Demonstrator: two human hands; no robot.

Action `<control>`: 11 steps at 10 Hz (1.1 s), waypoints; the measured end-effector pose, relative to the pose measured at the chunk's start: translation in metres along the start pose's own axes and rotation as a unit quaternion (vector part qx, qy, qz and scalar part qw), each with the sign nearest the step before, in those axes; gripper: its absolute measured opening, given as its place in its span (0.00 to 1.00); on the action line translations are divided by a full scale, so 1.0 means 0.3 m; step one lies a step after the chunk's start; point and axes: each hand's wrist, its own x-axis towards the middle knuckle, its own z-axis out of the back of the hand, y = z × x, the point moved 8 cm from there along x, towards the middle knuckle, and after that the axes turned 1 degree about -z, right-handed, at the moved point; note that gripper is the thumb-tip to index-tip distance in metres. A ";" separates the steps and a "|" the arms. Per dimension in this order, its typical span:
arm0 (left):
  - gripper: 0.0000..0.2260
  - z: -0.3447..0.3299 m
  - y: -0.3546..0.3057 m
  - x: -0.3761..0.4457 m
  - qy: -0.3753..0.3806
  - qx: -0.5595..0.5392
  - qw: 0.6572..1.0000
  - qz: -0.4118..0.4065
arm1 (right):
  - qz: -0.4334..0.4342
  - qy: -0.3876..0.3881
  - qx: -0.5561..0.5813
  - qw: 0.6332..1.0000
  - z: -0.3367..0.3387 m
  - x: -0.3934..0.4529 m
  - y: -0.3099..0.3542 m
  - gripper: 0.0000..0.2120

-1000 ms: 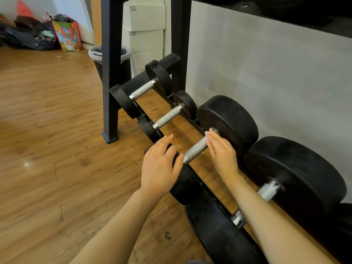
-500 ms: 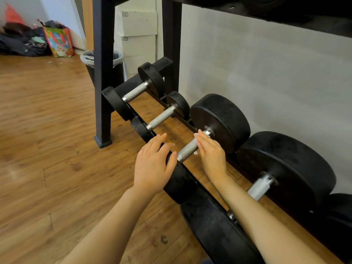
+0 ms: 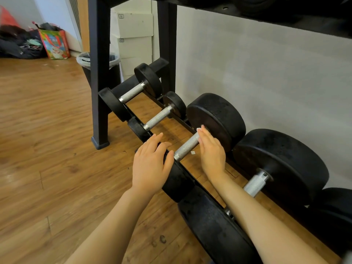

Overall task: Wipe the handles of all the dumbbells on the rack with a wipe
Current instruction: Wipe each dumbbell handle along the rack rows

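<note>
Several black dumbbells with knurled steel handles lie on the low rack rail [image 3: 171,113]. My right hand [image 3: 211,153] wraps the far end of the third dumbbell's handle [image 3: 185,147], against its big far head [image 3: 219,115]. It holds a white wipe [image 3: 198,129], which peeks out at my fingertips and below the handle. My left hand [image 3: 150,166] rests with fairly straight fingers on that dumbbell's near head [image 3: 177,180]. Two smaller dumbbell handles [image 3: 132,92] [image 3: 159,117] lie further left. A larger dumbbell's handle [image 3: 255,184] shows behind my right forearm.
The rack's black front post [image 3: 99,73] stands on the wooden floor [image 3: 47,140] left of the dumbbells, and an upper shelf [image 3: 266,14] hangs overhead. A lined bin [image 3: 83,59], white boxes [image 3: 135,25] and bags [image 3: 55,43] stand further back. A grey wall is behind the rack.
My view has shifted a little. Both hands keep their places on the third dumbbell, the right one still at the far end of the handle with the wipe.
</note>
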 end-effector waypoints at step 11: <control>0.19 -0.002 0.000 -0.002 -0.054 0.017 0.998 0.020 | 0.133 0.047 0.020 0.990 -0.048 -0.027 0.060 0.24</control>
